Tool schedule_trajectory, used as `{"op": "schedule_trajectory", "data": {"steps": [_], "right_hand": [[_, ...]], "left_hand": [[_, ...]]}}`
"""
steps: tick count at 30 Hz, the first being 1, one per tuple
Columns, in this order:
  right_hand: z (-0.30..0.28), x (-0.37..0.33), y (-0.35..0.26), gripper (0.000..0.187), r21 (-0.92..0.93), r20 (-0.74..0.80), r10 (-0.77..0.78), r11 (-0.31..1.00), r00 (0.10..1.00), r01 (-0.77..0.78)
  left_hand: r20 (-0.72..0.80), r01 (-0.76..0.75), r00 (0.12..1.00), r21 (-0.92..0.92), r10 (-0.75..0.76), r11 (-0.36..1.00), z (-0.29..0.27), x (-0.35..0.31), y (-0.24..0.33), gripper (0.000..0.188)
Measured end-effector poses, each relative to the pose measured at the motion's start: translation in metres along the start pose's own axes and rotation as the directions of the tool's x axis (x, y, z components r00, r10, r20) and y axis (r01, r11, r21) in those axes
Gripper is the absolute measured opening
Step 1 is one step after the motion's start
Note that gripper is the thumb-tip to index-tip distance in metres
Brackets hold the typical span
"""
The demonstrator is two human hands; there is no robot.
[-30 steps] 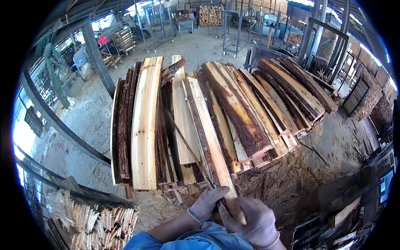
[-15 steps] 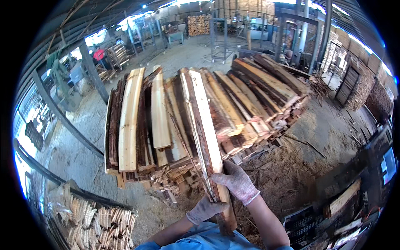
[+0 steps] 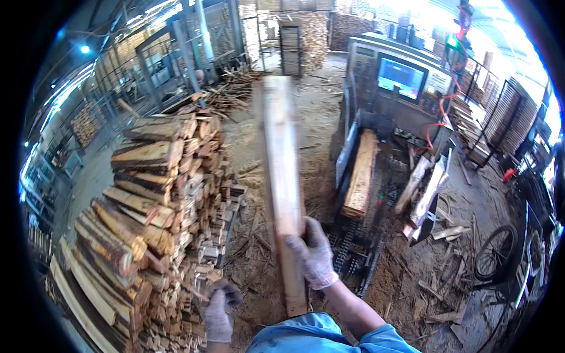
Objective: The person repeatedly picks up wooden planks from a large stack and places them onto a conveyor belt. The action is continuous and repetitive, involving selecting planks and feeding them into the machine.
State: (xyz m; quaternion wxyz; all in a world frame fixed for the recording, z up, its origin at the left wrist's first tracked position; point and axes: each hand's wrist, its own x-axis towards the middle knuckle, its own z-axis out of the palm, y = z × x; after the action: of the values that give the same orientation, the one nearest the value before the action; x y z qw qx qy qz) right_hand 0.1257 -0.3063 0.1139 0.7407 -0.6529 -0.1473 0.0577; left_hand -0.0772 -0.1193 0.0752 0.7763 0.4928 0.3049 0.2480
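Note:
My right hand (image 3: 313, 254), in a pale work glove, grips a long wooden board (image 3: 285, 176) near its lower part. The board points away from me, its near end close to my body, and its far end is blurred. Lower left, my gloved left hand (image 3: 219, 310) is off the board, its fingers closed around a thin wood strip (image 3: 195, 292) that sticks out toward the stack. Beside that hand rises a big stack of rough-sawn boards (image 3: 150, 235), some with dark bark edges.
To the right stands a machine with a screen (image 3: 401, 78). A board (image 3: 360, 173) lies on its chain conveyor (image 3: 347, 235). Bark-edged offcuts (image 3: 425, 191) rest beside it. A wheel (image 3: 496, 252) stands at far right. Sawdust and wood scraps (image 3: 450, 232) litter the floor.
My view has swung right, from the stack toward the machine. The board has come round with my right hand. My left hand has let go of the board and moved away to the left.

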Motion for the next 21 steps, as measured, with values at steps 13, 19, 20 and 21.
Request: {"op": "schedule_trajectory", "data": {"steps": [13,19,20,21], "right_hand": [[-0.241,0.151,0.068,0.039,-0.385,-0.633,-0.006,0.87,0.774,-0.308],[-0.238,0.291,0.142,0.032,-0.916,-0.342,0.098,0.189,0.935,-0.355],[-0.299,0.303,0.174,0.032,-0.864,-0.333,-0.017,0.405,0.943,-0.298],[-0.237,0.302,0.164,0.03,-0.957,-0.193,0.129,0.195,0.973,-0.215]], "left_hand": [[-0.598,0.287,0.792,0.544,0.125,0.789,-0.108,-0.03,0.016,0.051],[-0.394,0.129,0.863,0.777,0.315,0.616,-0.211,-0.127,-0.002,0.058],[-0.173,-0.047,0.907,0.864,0.383,0.5,-0.237,-0.124,-0.015,0.059],[-0.463,0.053,0.804,0.681,0.373,0.731,-0.198,-0.151,0.008,0.052]]}}
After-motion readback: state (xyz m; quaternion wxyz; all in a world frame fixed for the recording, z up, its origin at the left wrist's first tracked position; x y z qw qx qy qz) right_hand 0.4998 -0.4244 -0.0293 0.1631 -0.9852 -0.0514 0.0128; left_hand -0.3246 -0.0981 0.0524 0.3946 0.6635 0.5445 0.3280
